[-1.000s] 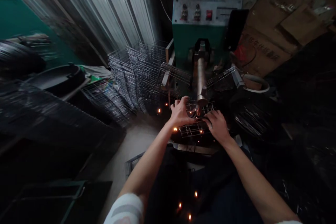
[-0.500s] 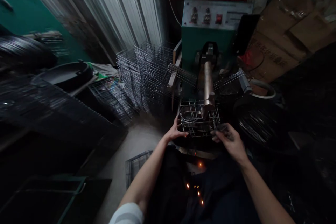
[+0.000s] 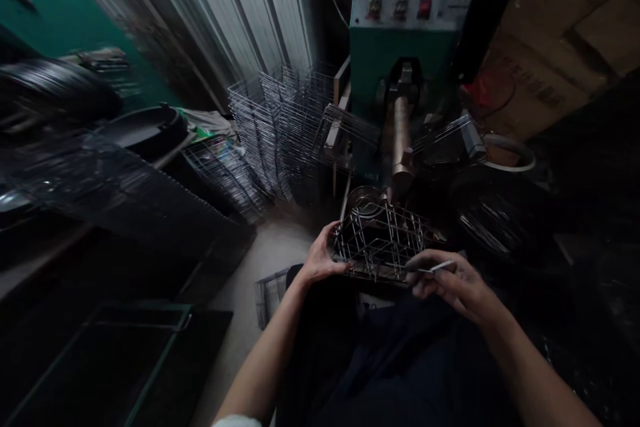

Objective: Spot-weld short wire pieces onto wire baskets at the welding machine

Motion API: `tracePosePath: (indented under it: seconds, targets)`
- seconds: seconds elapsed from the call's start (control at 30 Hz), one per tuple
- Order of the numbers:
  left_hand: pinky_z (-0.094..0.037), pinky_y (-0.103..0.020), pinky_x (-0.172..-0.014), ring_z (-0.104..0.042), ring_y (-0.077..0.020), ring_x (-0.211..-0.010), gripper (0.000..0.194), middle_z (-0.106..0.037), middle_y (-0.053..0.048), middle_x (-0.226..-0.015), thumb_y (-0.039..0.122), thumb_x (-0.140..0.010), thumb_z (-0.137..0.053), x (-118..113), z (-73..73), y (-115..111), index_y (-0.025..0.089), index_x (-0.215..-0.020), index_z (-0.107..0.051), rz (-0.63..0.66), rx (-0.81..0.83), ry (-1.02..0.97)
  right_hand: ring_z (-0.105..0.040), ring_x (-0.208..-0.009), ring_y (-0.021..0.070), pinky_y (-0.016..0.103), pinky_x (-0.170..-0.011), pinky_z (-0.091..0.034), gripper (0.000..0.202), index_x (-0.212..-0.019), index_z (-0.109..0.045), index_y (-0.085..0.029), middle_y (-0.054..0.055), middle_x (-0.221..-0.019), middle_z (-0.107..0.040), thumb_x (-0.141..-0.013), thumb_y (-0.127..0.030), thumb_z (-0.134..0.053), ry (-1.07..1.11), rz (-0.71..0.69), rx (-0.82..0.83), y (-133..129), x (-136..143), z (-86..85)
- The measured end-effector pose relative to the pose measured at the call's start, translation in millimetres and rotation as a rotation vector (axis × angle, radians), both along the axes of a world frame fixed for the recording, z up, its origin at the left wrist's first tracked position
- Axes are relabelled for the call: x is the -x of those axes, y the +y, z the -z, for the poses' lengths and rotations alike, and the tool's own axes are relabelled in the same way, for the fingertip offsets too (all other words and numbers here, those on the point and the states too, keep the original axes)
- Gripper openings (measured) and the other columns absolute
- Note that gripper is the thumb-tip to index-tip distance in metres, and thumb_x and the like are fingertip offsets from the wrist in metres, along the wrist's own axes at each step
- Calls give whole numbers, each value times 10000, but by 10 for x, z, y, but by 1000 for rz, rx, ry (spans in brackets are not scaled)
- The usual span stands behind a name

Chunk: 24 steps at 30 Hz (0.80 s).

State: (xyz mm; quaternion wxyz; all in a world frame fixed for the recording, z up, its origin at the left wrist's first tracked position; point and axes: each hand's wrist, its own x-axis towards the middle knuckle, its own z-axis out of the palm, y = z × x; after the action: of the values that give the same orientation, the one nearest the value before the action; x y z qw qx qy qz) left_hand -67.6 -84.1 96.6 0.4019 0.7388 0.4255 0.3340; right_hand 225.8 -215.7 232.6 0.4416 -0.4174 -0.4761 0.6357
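Note:
My left hand (image 3: 323, 259) grips the left side of a small wire basket (image 3: 383, 240), its thumb along the near edge. My right hand (image 3: 450, 280) is at the basket's near right corner, fingers pinched around a short, pale, thin strip (image 3: 443, 266); blur hides what exactly it is. Whether these fingers also touch the basket, I cannot tell. Just beyond the basket, the copper-coloured arm (image 3: 401, 140) of a green welding machine (image 3: 400, 47) points down toward me. A round metal piece (image 3: 367, 200) shows behind the basket's far left part.
Tall stacks of wire grids (image 3: 280, 133) stand left of the machine. Loose wires lie on a bracket (image 3: 470, 137) at the right, above a dark wire bundle (image 3: 490, 213). Cardboard boxes (image 3: 545, 73) fill the far right. A round black tray (image 3: 145, 130) sits at the left.
The basket has come toward me and tilted, away from under the copper arm. Both hands moved with it. The orange sparks over my lap are gone. The camera view has tipped downward.

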Motion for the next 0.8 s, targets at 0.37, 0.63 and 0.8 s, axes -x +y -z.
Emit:
tracePosePath:
  seconds: [0.37, 0.63, 0.8]
  targets:
    - [-322, -523, -1164, -403, -374, -1377, 766, -503, -121, -1442, 435, -455, -872, -607, -513, -132, 236, -1142, -596, 96, -336, 429, -627, -845, 210, 334, -769, -529, 159, -990, -708, -211, 53, -901, -712, -1000, -230, -550, -910, -58, -619, 283, 221, 349]
    - [-293, -517, -1176, -405, -386, -1365, 736, -500, -122, -1438, 371, -474, -826, -954, -776, -25, 215, -1157, -602, -23, -431, 451, -582, -1098, 317, 473, -924, -522, 425, -1327, -617, -102, 144, -1235, -685, -933, -32, -475, -1461, 84, -1002, 393, 45, 774]
    - [-305, -512, -1166, -417, -379, -1355, 731, -516, -121, -1426, 402, -488, -817, -993, -768, -47, 210, -1160, -602, -68, -403, 412, -575, -1123, 335, 478, -907, -533, 456, -1363, -597, -104, 146, -1280, -664, -928, -34, -479, -1536, 103, -978, 381, 49, 737]
